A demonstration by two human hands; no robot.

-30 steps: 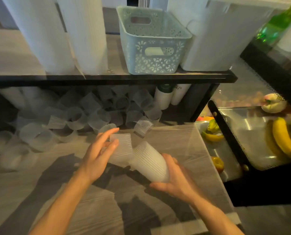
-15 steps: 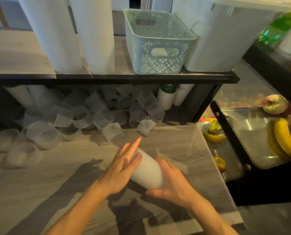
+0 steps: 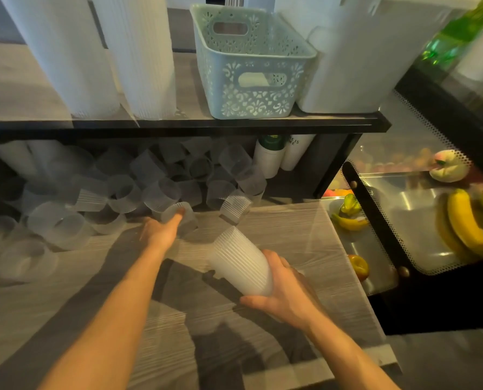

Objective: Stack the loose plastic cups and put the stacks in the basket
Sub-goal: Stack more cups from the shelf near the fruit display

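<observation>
1. Cups, stacked: a ribbed translucent stack (image 3: 241, 264) lies tilted in the lower centre of the frame, mouth toward upper left, base cupped in the right hand (image 3: 284, 289). Fingers curl round the far side, thumb beneath; stack held clear above the wood-grain counter (image 3: 277, 229).
2. Left hand (image 3: 161, 230) reaches forward at centre frame, fingers closing on a single loose cup (image 3: 177, 213) lying on its side at the counter's far edge. Fingertips touch its rim; exact grip blurred.
3. Another ribbed cup (image 3: 234, 205) sits tilted just right of that one, near the stack's mouth.
4. Loose cups, the main heap (image 3: 116, 187), spread across the left and centre of the frame under the shelf, most on their sides, jumbled and touching.
5. Two white lidded cups (image 3: 279, 156) stand at the heap's right end, under the shelf.
6. Right of frame: a glass display case (image 3: 403, 220) with bananas (image 3: 465, 223) and other fruit inside.
7. Black shelf (image 3: 234, 126) crosses the upper frame. On it the pale green basket (image 3: 248, 66), upper centre, with lace-cut walls and handle slots.
8. Two tall white cup columns (image 3: 102, 52) stand left of the basket; a white bin (image 3: 358, 57) right of it, touching.
</observation>
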